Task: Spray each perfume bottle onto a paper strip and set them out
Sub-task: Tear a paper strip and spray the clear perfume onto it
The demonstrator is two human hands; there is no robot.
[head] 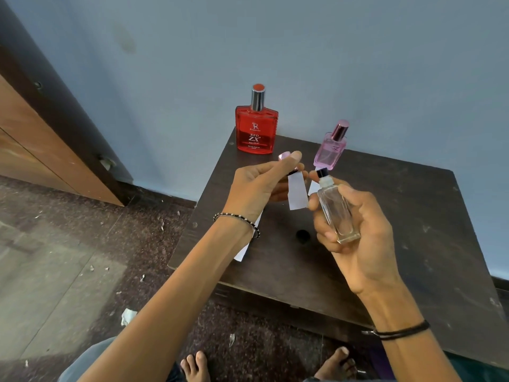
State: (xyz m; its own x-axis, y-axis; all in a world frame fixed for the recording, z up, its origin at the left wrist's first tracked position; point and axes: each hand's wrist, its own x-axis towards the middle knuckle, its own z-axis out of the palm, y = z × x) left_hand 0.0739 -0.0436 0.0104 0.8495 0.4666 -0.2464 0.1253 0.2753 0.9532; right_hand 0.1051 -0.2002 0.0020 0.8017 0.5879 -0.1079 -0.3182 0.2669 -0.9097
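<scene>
Head-worn camera looks steeply down, close over the dark table [413, 216].

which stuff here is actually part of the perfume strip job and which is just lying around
Part of the job:
clear bottle in right hand
paper strip in left hand
red bottle
pink bottle
black cap

Just lying about:
paper scraps on the floor
wooden door

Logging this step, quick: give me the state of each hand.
Left hand: closed, pinching a paper strip.
Right hand: closed around the clear perfume bottle.
</scene>
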